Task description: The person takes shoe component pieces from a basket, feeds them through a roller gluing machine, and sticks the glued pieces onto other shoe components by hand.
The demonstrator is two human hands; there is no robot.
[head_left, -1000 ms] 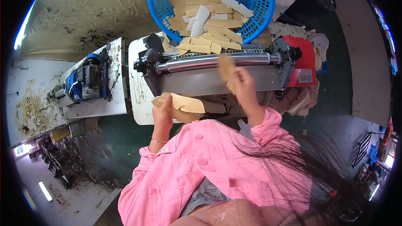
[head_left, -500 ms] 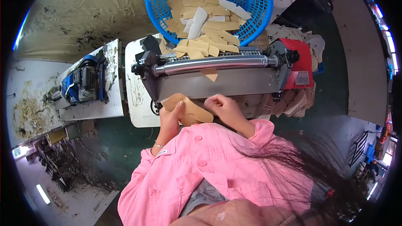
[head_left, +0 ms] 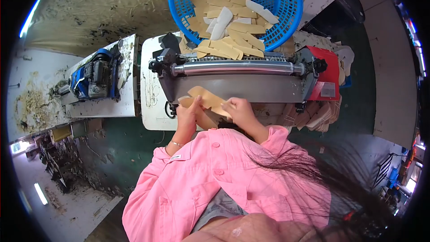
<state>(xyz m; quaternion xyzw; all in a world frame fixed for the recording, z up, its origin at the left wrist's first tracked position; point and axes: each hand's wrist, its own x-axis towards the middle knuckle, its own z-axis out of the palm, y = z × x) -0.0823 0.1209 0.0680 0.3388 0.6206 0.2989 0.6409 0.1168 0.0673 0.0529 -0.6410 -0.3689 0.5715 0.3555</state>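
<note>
In front of the pink jacket, my left hand (head_left: 187,115) is closed round a small stack of thin tan cut pieces, thumb on top. The uppermost tan piece (head_left: 208,99) slants across to my right hand (head_left: 240,111), whose fingers pinch its right end. Another tan piece (head_left: 204,118) hangs below it in the left hand, and a pale edge shows beside the thumb. Just beyond both hands is a machine with a shiny metal roller (head_left: 237,67) over a grey sloping plate (head_left: 233,88).
A blue plastic basket (head_left: 297,22) stands behind the roller, with many tan and some white pieces spilling towards it. The machine's red end housing (head_left: 323,65) is at the right, above stacked pieces (head_left: 313,115). A blue and grey motor (head_left: 95,77) sits on a stained board at left.
The tan piece that lay below the roller on the grey plate is gone. My right hand, earlier apart from the stack, now grips the end of the top piece, which is raised.
</note>
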